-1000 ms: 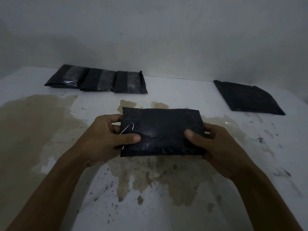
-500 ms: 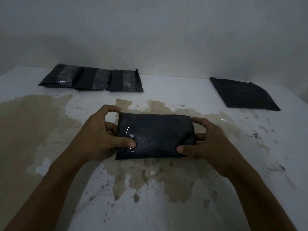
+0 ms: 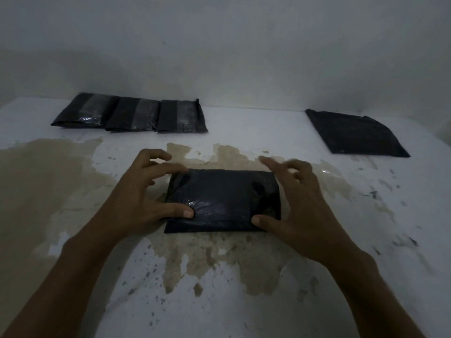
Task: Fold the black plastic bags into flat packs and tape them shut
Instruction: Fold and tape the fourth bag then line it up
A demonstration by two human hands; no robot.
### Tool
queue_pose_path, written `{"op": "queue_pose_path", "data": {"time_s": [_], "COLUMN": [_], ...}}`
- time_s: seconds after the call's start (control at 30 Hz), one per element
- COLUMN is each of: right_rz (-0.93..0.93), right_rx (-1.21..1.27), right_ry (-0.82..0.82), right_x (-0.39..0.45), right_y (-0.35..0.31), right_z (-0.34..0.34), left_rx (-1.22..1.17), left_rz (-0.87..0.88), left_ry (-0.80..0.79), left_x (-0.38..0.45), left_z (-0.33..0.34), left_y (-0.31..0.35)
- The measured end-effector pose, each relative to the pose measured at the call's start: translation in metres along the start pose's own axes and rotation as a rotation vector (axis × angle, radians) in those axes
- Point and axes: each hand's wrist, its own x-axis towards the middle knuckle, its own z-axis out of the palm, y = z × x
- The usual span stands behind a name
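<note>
left hand (image 3: 136,203) thumb pressing pack (image 3: 223,201) flat, fingers spread | right hand (image 3: 300,206) thumb pinning edge, fingers lifting loose

no readable text, labels or numbers

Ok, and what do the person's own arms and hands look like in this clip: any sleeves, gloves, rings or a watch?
Both forearms are bare as far as the frame shows, with no sleeve edge in view. The left hand and right hand wear no gloves, and no ring, watch or wristband shows. Fingernails look short and unpainted. The light is dim and the right fingers are blurred, so fine marks cannot be told.
</note>
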Motion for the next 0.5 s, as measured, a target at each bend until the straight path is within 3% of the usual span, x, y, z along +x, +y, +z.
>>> {"op": "queue_pose_path", "data": {"time_s": [0.13,0.3,0.5], "right_rz": [-0.307,-0.365,-0.414], "right_rx": [-0.169,-0.246,-0.218], "right_ry": [-0.1,-0.094,-0.14], "right_x": [0.0,-0.008,-0.017], "right_y": [-0.011,-0.014,-0.004], "right_z": [0.003,0.015,0.021], "left_rx": [0.118,0.271,0.3], "left_rz": [0.125,0.239,0.159], "left_ry": [0.009,-0.08,-0.183], "left_x": [-0.001,-0.001,-0.003], "left_z": [0.0,0.003,0.006], "left_y": [0.008,0.026,0.034]}}
